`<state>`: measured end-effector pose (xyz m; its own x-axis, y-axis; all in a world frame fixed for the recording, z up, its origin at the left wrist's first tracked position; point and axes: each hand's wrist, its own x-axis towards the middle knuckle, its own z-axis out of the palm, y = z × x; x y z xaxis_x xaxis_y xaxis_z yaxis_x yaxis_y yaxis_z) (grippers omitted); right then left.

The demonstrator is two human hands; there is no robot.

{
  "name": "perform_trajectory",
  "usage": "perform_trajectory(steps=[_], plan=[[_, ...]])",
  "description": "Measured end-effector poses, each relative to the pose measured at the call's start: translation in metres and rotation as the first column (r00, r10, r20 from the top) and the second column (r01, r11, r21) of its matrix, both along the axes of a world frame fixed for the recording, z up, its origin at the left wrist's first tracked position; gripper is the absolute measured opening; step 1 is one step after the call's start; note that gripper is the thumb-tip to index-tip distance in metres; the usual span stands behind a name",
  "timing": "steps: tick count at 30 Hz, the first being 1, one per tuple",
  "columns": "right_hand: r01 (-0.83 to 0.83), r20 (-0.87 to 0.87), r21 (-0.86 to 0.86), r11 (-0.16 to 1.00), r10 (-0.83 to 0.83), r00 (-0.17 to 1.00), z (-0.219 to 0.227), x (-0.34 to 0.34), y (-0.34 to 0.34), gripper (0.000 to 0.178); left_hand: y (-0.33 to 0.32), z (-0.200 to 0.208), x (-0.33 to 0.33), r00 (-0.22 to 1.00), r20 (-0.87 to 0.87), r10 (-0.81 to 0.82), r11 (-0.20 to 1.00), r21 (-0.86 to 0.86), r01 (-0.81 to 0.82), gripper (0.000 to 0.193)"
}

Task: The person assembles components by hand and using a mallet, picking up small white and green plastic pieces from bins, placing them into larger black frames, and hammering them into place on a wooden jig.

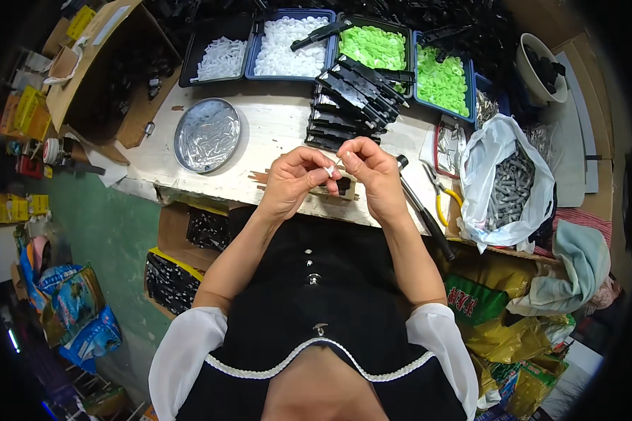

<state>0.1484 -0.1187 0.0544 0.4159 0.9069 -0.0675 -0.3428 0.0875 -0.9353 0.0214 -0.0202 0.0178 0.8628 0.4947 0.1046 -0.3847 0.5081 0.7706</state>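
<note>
Over the front edge of the white worktable [263, 126], my two hands meet with fingertips almost touching. My left hand [293, 179] is closed in a pinch on a small white plastic piece [329, 170]. Thumb and forefinger of my right hand [373, 175] pinch a thin pin-like piece [339, 161], held right at the white one; whether the two are joined I cannot tell. Below the fingers lies a small wooden block [348, 192] with something dark on it, partly hidden. Just beyond are stacked black plastic housings [358, 91].
Bins of white rings [291, 45], white sticks [221, 59], green discs [372, 48] and more green discs [442, 81] line the back. A round metal dish [207, 135] holds thin metal parts. Rightward lie a hammer [425, 214], yellow-handled pliers [440, 200] and a bag of grey parts [516, 186].
</note>
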Motion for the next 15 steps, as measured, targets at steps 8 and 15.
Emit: perform_trajectory(steps=[8, 15], plan=[[-0.063, -0.164, 0.009, 0.998, 0.064, 0.984, 0.000, -0.009, 0.011, 0.010, 0.006, -0.004, 0.001, 0.995, 0.041, 0.086, 0.996, 0.007, -0.086, 0.008], [0.017, -0.002, 0.023, 1.000, -0.017, 1.000, -0.003, -0.018, 0.015, 0.011, 0.006, -0.003, -0.002, 0.990, 0.041, 0.131, 0.991, -0.004, -0.131, 0.010]])
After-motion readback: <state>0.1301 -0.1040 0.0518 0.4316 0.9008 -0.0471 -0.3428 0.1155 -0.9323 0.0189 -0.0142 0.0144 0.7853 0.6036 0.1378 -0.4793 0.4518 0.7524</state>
